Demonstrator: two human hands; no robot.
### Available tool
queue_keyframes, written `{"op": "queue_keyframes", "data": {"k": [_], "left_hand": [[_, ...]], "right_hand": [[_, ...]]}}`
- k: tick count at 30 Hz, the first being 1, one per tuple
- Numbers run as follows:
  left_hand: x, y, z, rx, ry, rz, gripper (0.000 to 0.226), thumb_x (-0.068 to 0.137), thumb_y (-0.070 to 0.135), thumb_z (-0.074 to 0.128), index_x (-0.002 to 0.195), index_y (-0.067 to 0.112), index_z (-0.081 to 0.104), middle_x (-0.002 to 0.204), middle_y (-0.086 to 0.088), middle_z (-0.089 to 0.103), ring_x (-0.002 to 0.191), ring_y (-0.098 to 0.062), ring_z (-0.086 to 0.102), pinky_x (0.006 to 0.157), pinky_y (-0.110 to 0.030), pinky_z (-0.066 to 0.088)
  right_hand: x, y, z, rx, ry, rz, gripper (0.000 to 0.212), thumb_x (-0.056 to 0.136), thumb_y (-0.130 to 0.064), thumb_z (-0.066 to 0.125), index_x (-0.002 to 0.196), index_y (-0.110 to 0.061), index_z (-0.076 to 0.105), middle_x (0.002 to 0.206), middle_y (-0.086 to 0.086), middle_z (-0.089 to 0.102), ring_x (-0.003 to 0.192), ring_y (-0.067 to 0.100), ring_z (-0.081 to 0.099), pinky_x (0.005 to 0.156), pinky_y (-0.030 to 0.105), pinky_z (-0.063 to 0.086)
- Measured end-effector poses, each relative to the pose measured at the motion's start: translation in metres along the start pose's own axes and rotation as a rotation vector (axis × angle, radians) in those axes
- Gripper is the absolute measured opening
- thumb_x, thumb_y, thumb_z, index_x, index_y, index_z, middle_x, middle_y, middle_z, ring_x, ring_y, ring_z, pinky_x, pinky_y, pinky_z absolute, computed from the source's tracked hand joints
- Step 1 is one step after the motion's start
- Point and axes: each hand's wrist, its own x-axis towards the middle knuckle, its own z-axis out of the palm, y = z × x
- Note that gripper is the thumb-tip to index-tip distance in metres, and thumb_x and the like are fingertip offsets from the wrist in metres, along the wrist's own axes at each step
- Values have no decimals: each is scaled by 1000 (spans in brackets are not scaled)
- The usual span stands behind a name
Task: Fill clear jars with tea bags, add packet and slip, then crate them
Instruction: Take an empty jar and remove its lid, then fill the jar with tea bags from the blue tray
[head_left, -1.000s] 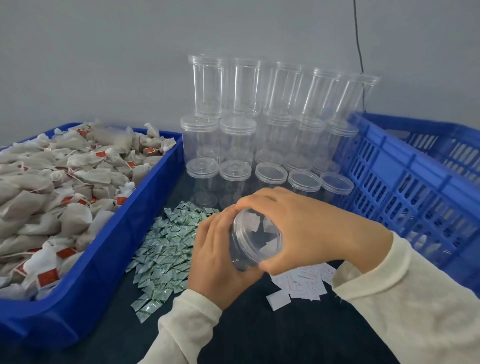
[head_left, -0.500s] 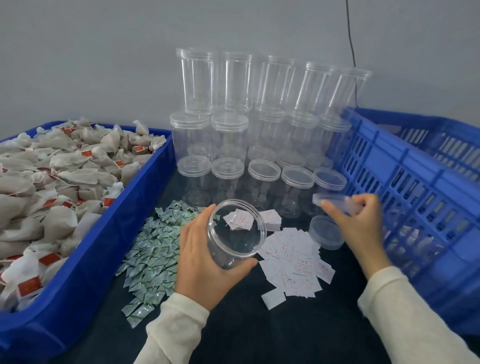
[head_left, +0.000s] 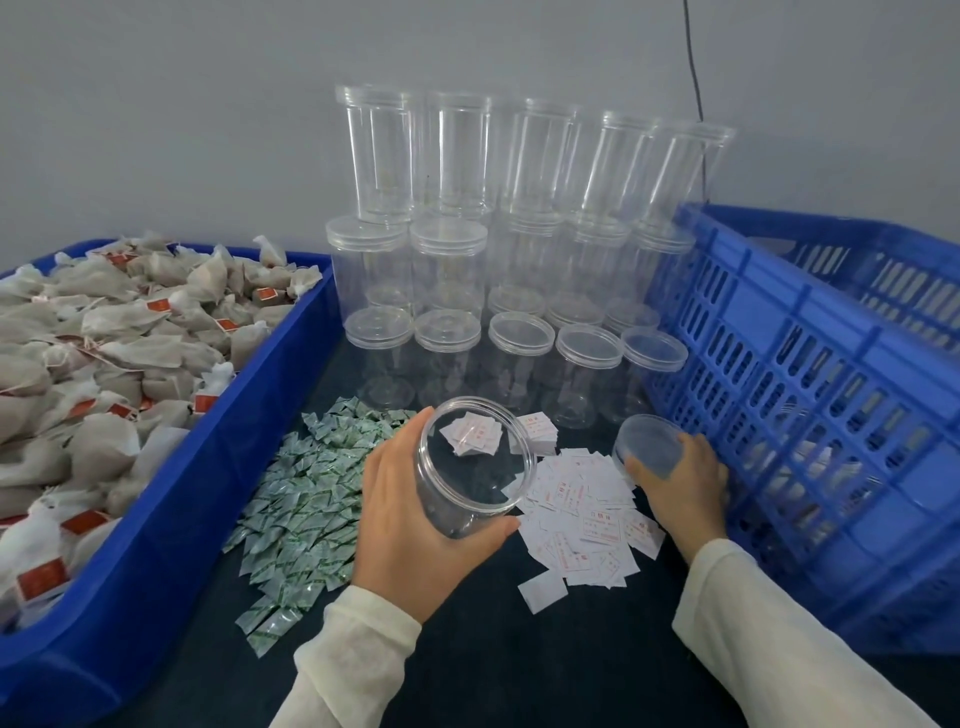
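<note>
Dark tabletop (head_left: 519, 665): two blue crates (head_left: 810, 395), one opened jar (head_left: 475, 467).

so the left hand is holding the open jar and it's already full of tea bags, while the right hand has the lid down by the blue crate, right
Not quite. The head view shows the open jar in the left hand holds no tea bags; only the paper slips on the table show through its clear wall. The rest stands: the right hand has the lid down by the blue crate.
</note>
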Motion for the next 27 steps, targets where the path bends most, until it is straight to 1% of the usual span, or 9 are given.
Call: {"op": "queue_keyframes", "data": {"k": [2, 6, 10, 13, 15, 17, 19, 23, 27], "left_hand": [[1, 0, 0, -1, 11, -3, 102, 48, 38, 92, 133, 33, 36, 127, 41, 34, 120, 17, 29, 97, 2, 20], [2, 0, -1, -17, 14, -30, 103, 48, 33, 94, 133, 31, 37, 128, 32, 36, 120, 17, 29, 97, 3, 19], [4, 3, -3, -39, 17, -48, 101, 50, 41, 90, 135, 30, 36, 130, 30, 35, 122, 16, 29, 100, 0, 20], [7, 4, -8, -43, 33, -63, 100, 51, 46, 86, 135, 30, 35, 131, 29, 34, 123, 16, 29, 101, -1, 19], [10, 4, -14, -33, 52, -72, 100, 52, 44, 88, 135, 31, 34, 131, 28, 35, 123, 12, 31, 102, -2, 20], [14, 4, -22, -16, 78, -81, 102, 52, 41, 90, 136, 30, 34, 132, 24, 37, 126, 0, 37, 105, -10, 24], [18, 5, -32, -2, 115, -89, 101, 51, 42, 88, 135, 31, 33, 132, 23, 38, 127, -7, 39, 106, -19, 29], [23, 6, -56, 20, 200, -127, 101, 51, 49, 83, 138, 23, 38, 135, 12, 43, 127, -7, 39, 107, -19, 31], [25, 2, -79, 31, 286, -170, 103, 52, 38, 91, 139, 20, 38, 137, 6, 45, 130, -15, 41, 109, -40, 38]], "right_hand": [[0, 0, -4, -9, 9, -18, 77, 80, -46, 73, 141, -12, 39, 150, 10, 36, 132, 36, 32, 108, 54, 32], [-3, -5, -16, 7, -21, -44, 85, 80, -41, 75, 147, -10, 31, 153, 11, 30, 137, 35, 29, 110, 52, 32], [-8, -26, -36, 68, -47, -101, 85, 81, -39, 75, 149, -15, 29, 153, 10, 32, 139, 30, 32, 110, 48, 33], [-10, -62, -55, 87, -41, -252, 78, 82, -38, 74, 146, -16, 36, 147, 9, 40, 135, 27, 38, 106, 41, 35], [-13, -96, -64, 113, -38, -380, 73, 83, -38, 73, 144, -18, 38, 145, 6, 43, 133, 24, 40, 103, 36, 34], [-17, -135, -69, 167, -41, -505, 70, 83, -37, 73, 142, -19, 40, 143, 4, 45, 131, 21, 42, 100, 30, 32], [-23, -175, -69, 212, -55, -624, 68, 83, -34, 73, 142, -18, 42, 140, 4, 47, 128, 19, 44, 100, 25, 30], [-39, -247, -57, 267, -146, -836, 64, 85, -30, 72, 140, -14, 44, 136, 5, 51, 125, 18, 48, 102, 25, 33], [-57, -302, -28, 226, -277, -1000, 59, 87, -29, 70, 138, -14, 46, 134, 5, 53, 122, 16, 49, 97, 21, 32]]}}
